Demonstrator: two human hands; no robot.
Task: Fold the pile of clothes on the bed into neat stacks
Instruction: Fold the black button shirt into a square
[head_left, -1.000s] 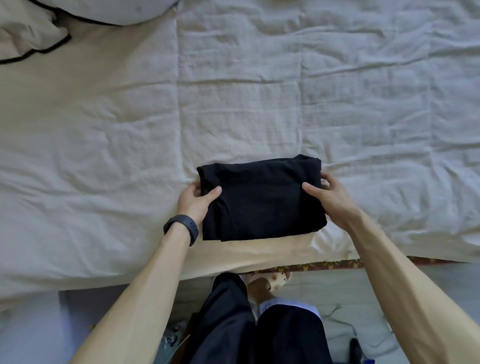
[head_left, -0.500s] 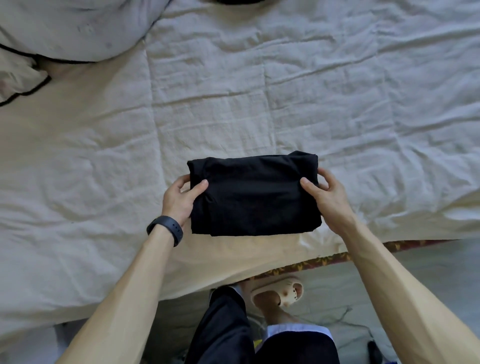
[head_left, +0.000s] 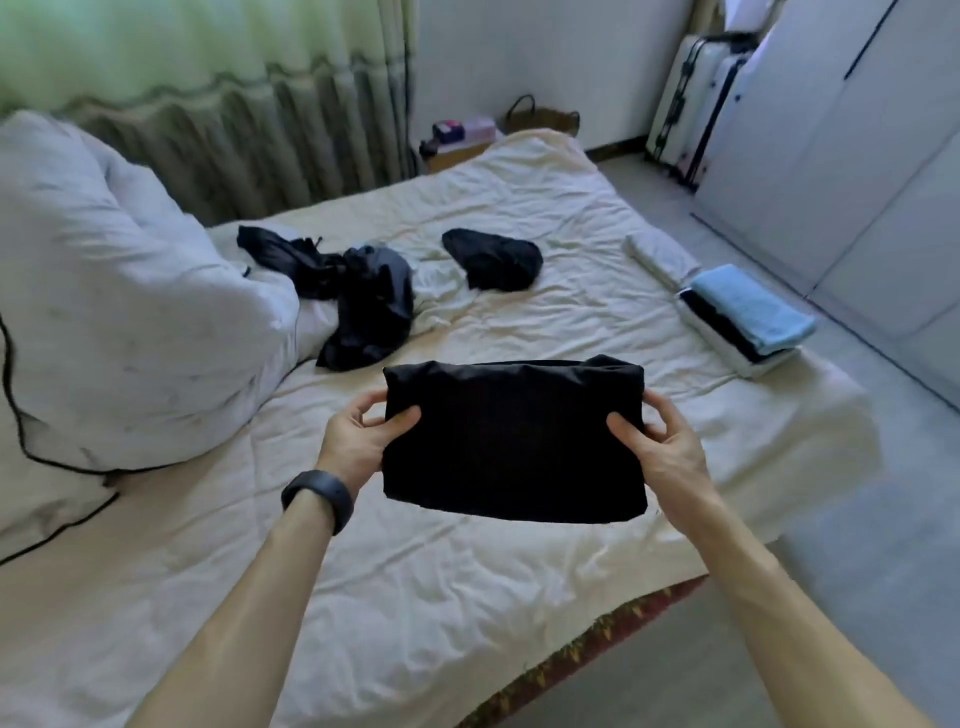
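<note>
Both our hands hold one folded black garment (head_left: 514, 441) up in the air, over the near part of the bed (head_left: 415, 597). Our left hand (head_left: 363, 441) grips its left edge, thumb on top and fingers curled under. Our right hand (head_left: 665, 447) grips the right edge the same way. The garment is a neat, flat rectangle and does not touch the sheet. A dark wristband (head_left: 317, 496) sits on our left wrist.

Farther back on the bed lies a messy heap of dark clothes (head_left: 358, 296), not folded. Just to its right, a little apart, lies another crumpled black piece (head_left: 493, 257). At the right edge of the bed we see a neat stack of folded clothes (head_left: 748, 332) with a light blue piece on top. A folded white piece (head_left: 660, 257) lies just behind that stack.

A big white duvet (head_left: 119, 322) is bunched up on the left side of the bed. Green curtains (head_left: 208, 104) hang behind the bed. White suitcases (head_left: 691, 104) stand beside a white wardrobe (head_left: 831, 156) on the right.
</note>
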